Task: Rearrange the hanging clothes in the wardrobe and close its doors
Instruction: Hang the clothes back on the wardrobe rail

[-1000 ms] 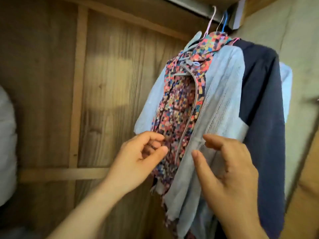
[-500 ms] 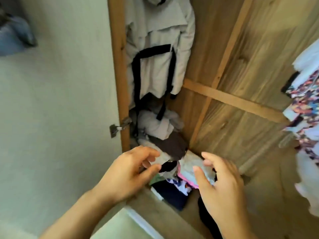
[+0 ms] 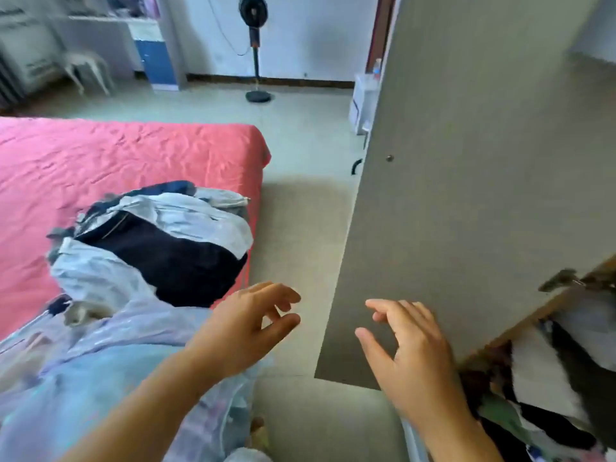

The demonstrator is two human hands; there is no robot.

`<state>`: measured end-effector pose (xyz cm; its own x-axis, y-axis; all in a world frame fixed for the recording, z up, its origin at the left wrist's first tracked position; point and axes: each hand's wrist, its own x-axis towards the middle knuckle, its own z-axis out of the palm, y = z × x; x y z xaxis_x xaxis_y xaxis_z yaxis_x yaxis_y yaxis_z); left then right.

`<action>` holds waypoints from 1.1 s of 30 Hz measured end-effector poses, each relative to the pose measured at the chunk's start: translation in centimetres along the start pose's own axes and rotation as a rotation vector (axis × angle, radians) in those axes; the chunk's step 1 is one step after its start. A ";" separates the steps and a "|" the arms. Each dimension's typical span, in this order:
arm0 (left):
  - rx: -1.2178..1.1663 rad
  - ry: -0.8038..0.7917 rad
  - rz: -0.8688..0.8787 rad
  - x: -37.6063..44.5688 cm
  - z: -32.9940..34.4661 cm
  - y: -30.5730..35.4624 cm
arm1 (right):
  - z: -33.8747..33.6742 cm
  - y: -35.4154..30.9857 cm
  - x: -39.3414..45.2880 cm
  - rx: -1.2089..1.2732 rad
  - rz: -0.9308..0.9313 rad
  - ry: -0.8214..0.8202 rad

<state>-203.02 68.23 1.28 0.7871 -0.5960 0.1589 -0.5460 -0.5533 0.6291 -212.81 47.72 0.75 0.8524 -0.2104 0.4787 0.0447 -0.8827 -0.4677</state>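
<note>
The grey wardrobe door (image 3: 466, 168) stands open on the right, its hinge (image 3: 563, 280) at the wooden frame. Clothes lie heaped in the wardrobe bottom (image 3: 546, 395) at the lower right. A pile of clothes (image 3: 160, 241), pale blue and dark navy, lies on the bed's near corner. My left hand (image 3: 246, 325) hovers in the air just right of that pile, fingers loosely curled, holding nothing. In front of the door's lower edge my right hand (image 3: 413, 355) is raised, fingers relaxed and empty. The hanging clothes are out of view.
A bed with a red sheet (image 3: 100, 155) fills the left. A standing fan (image 3: 255, 48) is by the far wall, with a white chair (image 3: 85, 68) and a blue cabinet (image 3: 156, 58) at the back left. Tiled floor (image 3: 300, 228) lies between bed and door.
The view has swung left from the hanging clothes inside the wardrobe, past its floor, to the bed and the open door. Both hands stay raised and empty.
</note>
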 end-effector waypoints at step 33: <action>-0.008 0.586 -0.838 -6.5 -19.7 -29.8 | 36.8 -23.4 22.9 0.406 -0.402 -0.689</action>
<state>-186.18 100.05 -3.57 0.9327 0.3604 0.0112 0.2450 -0.6561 0.7138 -175.19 79.05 -4.69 0.8504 0.4973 0.1716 0.4769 -0.5910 -0.6506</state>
